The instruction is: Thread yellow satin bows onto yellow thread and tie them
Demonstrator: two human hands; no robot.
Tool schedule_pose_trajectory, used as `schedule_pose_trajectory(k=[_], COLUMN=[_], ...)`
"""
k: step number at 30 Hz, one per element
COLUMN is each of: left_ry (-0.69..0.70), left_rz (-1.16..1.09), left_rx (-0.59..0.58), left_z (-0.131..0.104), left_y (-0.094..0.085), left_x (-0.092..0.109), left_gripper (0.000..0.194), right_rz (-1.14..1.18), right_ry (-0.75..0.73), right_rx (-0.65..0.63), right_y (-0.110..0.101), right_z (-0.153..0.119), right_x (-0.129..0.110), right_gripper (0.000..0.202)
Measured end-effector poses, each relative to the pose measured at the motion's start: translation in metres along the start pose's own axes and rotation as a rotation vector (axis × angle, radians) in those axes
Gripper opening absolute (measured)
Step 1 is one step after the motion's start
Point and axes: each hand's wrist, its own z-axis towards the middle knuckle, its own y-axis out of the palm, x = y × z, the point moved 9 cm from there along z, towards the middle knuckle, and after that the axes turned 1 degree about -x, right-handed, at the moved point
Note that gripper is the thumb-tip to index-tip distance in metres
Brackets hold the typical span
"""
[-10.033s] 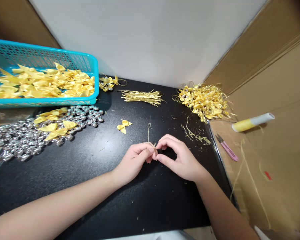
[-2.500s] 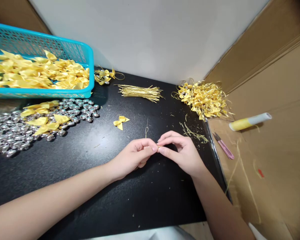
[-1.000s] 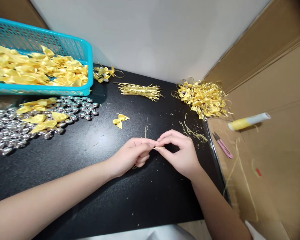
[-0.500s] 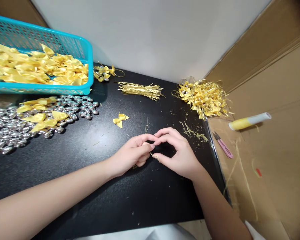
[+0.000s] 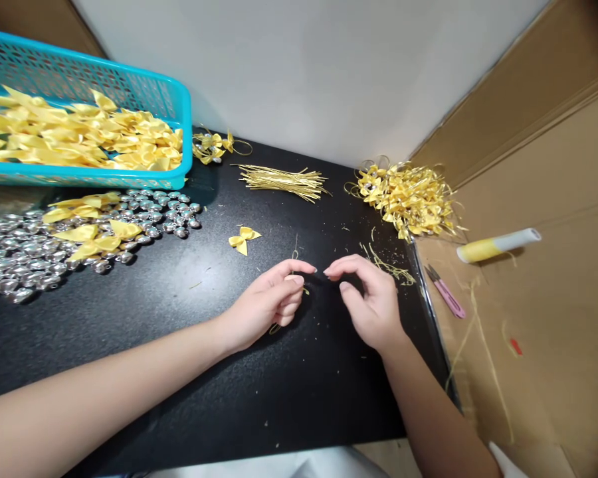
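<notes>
My left hand [image 5: 274, 295] is closed in a loose fist around a gold cord [image 5: 274, 328]. One loop of the cord hangs out below the fingers, and a short end shows beside the knuckles. A thin looped wire or thread [image 5: 295, 253] sticks up past my pointing index finger; its lower part is hidden by the hand. My right hand [image 5: 371, 302] hovers just to the right, thumb and index finger apart, with nothing visible between them. Beyond my left hand, a yellow ribbon bow [image 5: 244, 239] lies on the black table [image 5: 219, 405].
A blue basket [image 5: 186, 133] of yellow bows stands at the back left, with silver heart-shaped beads [image 5: 24, 259] before it. Gold cords [image 5: 284, 180] lie at the back, near a heap of finished bows [image 5: 408, 192]. Pink snips [image 5: 446, 292] and a ribbon-wrapped tube [image 5: 498, 244] rest on cardboard.
My hands, touching before, are now apart. The right one has moved right, off the cord, and its fingers have parted. My left hand keeps its hold, index finger stretched out.
</notes>
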Motion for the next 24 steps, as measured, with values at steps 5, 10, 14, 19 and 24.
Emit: schedule_pose_trajectory(k=[5,10,14,19,24], left_ry=[0.031,0.035,0.041,0.034,0.015], left_rz=[0.035,0.066,0.063,0.054,-0.005], left_rx=[-0.012,0.002,-0.012,-0.019,-0.021], left_z=[-0.001,-0.001,-0.001,0.0,0.0], left_y=[0.002,-0.001,0.0,0.001,0.001], left_x=[0.001,0.001,0.001,0.001,0.0], left_gripper=[0.022,0.027,0.028,0.028,0.028], right_rz=[0.07,0.026,0.008,0.002,-0.023], right_ry=[0.108,0.077,0.002,0.032,0.084], right_rx=[-0.128,-0.041,0.012,0.025,0.029], right_y=[0.02,0.025,0.02,0.016,0.01], right_z=[-0.002,-0.002,-0.003,-0.003,-0.003], right_x=[0.005,0.001,-0.001,0.002,0.005], right_gripper=[0.013,0.006,0.008,0.01,0.009])
